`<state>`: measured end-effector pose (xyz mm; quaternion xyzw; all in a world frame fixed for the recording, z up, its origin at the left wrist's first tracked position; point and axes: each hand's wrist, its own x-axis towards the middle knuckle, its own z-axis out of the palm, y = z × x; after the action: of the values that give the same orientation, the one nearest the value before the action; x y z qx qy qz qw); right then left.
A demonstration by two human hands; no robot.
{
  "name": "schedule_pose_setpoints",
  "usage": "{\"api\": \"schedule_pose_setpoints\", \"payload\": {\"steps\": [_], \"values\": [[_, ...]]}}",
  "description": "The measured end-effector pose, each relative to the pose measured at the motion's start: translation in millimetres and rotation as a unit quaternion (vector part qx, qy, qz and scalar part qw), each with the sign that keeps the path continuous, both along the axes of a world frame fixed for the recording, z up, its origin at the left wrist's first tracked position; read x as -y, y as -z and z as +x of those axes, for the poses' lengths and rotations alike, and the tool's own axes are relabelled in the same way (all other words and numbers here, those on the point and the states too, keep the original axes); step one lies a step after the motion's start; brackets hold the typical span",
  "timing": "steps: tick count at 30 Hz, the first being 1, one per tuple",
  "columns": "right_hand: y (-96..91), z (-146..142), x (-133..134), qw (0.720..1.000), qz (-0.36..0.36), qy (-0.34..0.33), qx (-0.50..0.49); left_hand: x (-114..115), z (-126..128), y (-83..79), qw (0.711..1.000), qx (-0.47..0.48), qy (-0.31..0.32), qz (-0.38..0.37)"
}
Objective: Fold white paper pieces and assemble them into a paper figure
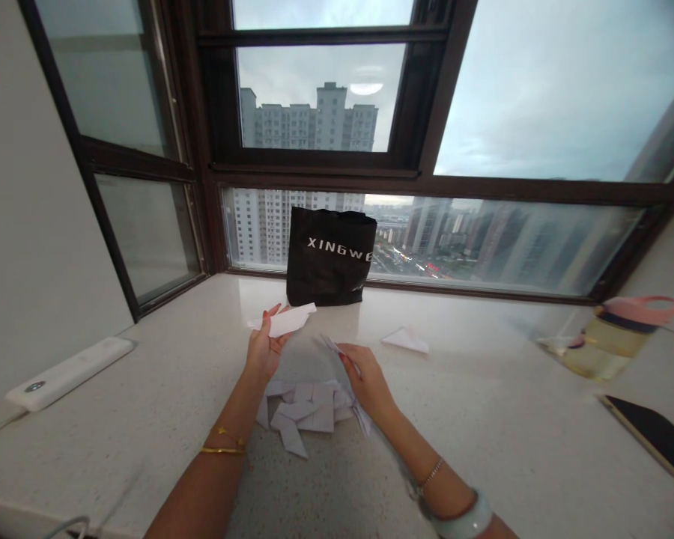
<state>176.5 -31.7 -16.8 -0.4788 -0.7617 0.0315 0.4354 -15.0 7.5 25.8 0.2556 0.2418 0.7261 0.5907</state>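
Observation:
My left hand (263,348) is raised above the counter and pinches a folded white paper piece (284,320) by its near end. My right hand (368,382) is closed on the edge of a clear plastic bag (308,363) that lies on the counter between my hands. Several folded white paper pieces (303,412) lie in a heap under and in front of the bag, just below my right hand. Another folded paper piece (406,339) lies alone to the right of my right hand.
A black bag with white lettering (329,254) stands at the window. A white power strip (70,372) lies at the left wall. At the right stand a water bottle with a pink lid (618,337) and a dark phone (654,442). The pale stone counter (483,419) runs wide.

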Motion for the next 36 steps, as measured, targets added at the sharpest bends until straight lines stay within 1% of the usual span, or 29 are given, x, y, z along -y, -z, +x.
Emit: {"api": "schedule_pose_setpoints", "payload": {"steps": [3,4,5,7,9,10,12,14,16,18,21,24,27,29,31,34,36], "values": [[-0.5,0,3,0.997,-0.024,0.036,0.071,1,0,0.2,1.0,-0.006,0.009,0.003],[-1.6,-1,6,0.995,-0.033,0.031,0.088,1,0,0.6,1.0,-0.009,0.012,0.004],[-3.0,-3,9,0.994,-0.042,0.009,0.102,0,0,1.2,1.0,-0.011,0.014,0.006],[-5.8,-9,17,0.988,-0.059,-0.065,0.13,-1,0,2.5,1.0,-0.013,0.017,0.007],[-7.0,-15,24,0.973,-0.081,-0.137,0.165,-2,0,4.0,1.0,-0.012,0.022,0.006],[-6.8,-18,26,0.966,-0.095,-0.161,0.181,-3,0,4.5,1.0,-0.012,0.024,0.006],[-5.5,-21,28,0.956,-0.122,-0.179,0.198,-3,0,5.3,1.0,-0.011,0.025,0.006],[-4.9,-21,28,0.958,-0.137,-0.169,0.187,-4,-1,5.1,1.0,-0.014,0.021,0.008],[-6.8,-20,25,0.969,-0.134,-0.142,0.149,-4,-3,4.0,1.0,-0.014,0.015,0.01],[-10.8,-17,22,0.98,-0.122,-0.118,0.1,-4,-6,2.2,1.0,-0.009,0.007,0.009],[-16.3,-12,18,0.992,-0.084,-0.089,0.011,-3,-8,-0.5,1.0,0.002,-0.011,0.006],[-16.0,-7,14,0.992,-0.068,-0.071,-0.081,-3,-8,-2.0,1.0,0.007,-0.016,0.001],[-8.9,-3,7,0.985,-0.09,-0.062,-0.132,-2,-7,-2.2,1.0,0.008,-0.012,0.001],[-2.0,-1,2,0.986,-0.086,-0.057,-0.129,-2,-6,-1.9,1.0,0.006,-0.01,0.003],[4.8,1,-2,0.994,-0.044,-0.031,-0.096,-2,-6,-1.3,1.0,0.002,-0.008,0.008],[10.1,-1,-2,0.999,0.039,0.029,-0.015,-2,-5,0.0,1.0,-0.009,-0.003,0.015],[9.0,-5,2,0.997,0.051,0.03,0.055,-2,-4,1.2,1.0,-0.022,-0.001,0.015]]}}
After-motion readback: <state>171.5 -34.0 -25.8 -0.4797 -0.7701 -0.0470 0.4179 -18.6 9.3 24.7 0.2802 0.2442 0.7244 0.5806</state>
